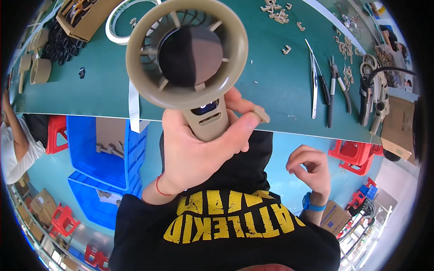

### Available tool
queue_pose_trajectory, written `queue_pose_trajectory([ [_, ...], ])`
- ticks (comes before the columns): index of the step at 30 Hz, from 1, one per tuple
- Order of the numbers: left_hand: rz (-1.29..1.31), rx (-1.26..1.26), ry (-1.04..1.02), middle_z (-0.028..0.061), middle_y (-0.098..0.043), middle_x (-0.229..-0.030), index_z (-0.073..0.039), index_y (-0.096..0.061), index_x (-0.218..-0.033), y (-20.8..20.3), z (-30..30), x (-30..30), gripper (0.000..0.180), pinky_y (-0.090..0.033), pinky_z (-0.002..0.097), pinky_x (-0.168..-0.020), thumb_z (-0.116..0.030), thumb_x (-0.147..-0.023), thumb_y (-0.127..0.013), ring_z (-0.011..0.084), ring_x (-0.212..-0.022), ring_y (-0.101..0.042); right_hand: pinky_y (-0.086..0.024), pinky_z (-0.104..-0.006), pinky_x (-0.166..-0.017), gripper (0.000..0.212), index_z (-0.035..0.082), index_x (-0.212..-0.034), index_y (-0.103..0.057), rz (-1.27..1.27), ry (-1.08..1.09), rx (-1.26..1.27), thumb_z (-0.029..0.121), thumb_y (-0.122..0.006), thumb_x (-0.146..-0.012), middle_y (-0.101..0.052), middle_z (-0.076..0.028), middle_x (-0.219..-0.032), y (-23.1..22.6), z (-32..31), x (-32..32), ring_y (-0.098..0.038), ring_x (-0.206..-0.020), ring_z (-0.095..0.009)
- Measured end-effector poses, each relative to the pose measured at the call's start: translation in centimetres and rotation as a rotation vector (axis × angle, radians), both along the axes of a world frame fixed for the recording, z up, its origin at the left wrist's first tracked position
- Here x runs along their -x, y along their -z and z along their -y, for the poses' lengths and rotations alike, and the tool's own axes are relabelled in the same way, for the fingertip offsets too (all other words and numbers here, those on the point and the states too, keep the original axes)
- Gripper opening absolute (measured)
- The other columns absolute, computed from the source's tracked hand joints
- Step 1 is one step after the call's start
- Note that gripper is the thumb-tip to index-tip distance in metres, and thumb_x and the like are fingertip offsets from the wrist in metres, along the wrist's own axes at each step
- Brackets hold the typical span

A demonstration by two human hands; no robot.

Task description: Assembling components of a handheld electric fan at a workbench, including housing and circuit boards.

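My left hand (199, 153) is closed around the handle of a khaki handheld fan (209, 122). The fan's round head, with a dark glossy centre, faces up above the table edge, and a small dark display shows on its neck. Between the thumb and a finger of that same hand sits a small khaki plastic piece (261, 114), apart from the fan's body. My right hand (309, 167) hangs off to the right, over the floor beyond the table's front edge. Its fingers curl in toward the thumb, and no object shows in them.
On the green table (280, 90) lie tweezers (313, 86), pliers (333, 86), a corded tool (367, 99) and small khaki parts (278, 13). At left are a tape roll (110, 27), black rings (63, 45) and a cardboard box (86, 18). Blue bins (99, 176) stand below; another person's arm (16, 126) shows far left.
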State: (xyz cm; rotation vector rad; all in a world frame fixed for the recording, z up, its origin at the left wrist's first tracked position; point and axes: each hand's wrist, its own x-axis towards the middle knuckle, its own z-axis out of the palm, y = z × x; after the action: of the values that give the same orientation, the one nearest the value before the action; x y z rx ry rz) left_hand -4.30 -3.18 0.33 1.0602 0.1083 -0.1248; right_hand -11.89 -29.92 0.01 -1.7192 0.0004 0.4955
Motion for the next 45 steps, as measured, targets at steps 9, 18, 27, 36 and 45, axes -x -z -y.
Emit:
queue_pose_trajectory([
  [9, -0.035, 0.108, 0.106, 0.0191, -0.069, -0.085, -0.001, -0.049, -0.102, -0.1, -0.5, -0.5, 0.031, -0.05, 0.0241, -0.047, 0.011, -0.078, -0.064, 0.0131, -0.053, -0.061, -0.051, -0.0408, -0.091, 0.023, 0.004, -0.102, -0.073, 0.066, -0.039, 1.368, 0.002, -0.066, -0.08, -0.067, -0.021, -0.114, 7.4, 9.1, 5.7, -0.066, -0.102, -0.036],
  [18, -0.086, 0.138, 0.132, 0.0195, -0.069, -0.085, -0.002, -0.048, -0.103, 0.0, -0.6, -0.1, 0.034, -0.05, 0.0239, -0.047, 0.012, -0.077, -0.065, 0.0136, -0.053, -0.061, -0.051, -0.0398, -0.078, 0.02, 0.006, -0.091, -0.071, -0.167, -0.001, 1.293, -0.002, -0.073, -0.072, -0.069, -0.013, -0.093, 4.3, 2.7, 0.6, -0.063, -0.091, -0.029],
  [27, 0.042, 0.035, 0.161, 0.0202, -0.07, -0.086, -0.004, -0.046, -0.099, 0.0, -0.5, -0.2, 0.037, -0.051, 0.0233, -0.049, 0.014, -0.075, -0.066, 0.0133, -0.054, -0.062, -0.055, -0.0355, -0.074, 0.025, 0.004, -0.097, -0.072, 0.597, -0.247, 0.638, -0.009, -0.067, -0.076, -0.07, -0.011, -0.094, -1.1, -3.6, -2.3, -0.067, -0.086, -0.029],
  [36, -0.067, 0.042, 0.199, 0.0095, -0.067, -0.092, 0.002, -0.051, -0.111, 0.0, -0.4, 0.3, 0.034, -0.05, 0.0216, -0.052, 0.003, -0.083, -0.071, 0.0099, -0.065, -0.064, -0.05, -0.0282, -0.061, 0.033, 0.003, -0.098, -0.074, 0.858, -0.006, 0.367, -0.002, -0.081, -0.065, -0.067, -0.009, -0.088, -3.7, -9.1, -8.1, -0.064, -0.073, -0.02],
  [45, -0.005, 0.444, 0.425, 0.0068, -0.056, -0.095, -0.002, -0.04, -0.128, 0.7, -1.3, 0.7, 0.047, -0.047, 0.0261, -0.06, 0.001, -0.087, -0.063, 0.01, -0.068, -0.057, -0.048, -0.0312, -0.069, 0.028, -0.003, -0.09, -0.069, 0.991, -0.092, 0.099, -0.008, -0.075, -0.063, -0.066, -0.013, -0.089, -3.6, -10.6, -9.1, -0.061, -0.08, -0.023],
])
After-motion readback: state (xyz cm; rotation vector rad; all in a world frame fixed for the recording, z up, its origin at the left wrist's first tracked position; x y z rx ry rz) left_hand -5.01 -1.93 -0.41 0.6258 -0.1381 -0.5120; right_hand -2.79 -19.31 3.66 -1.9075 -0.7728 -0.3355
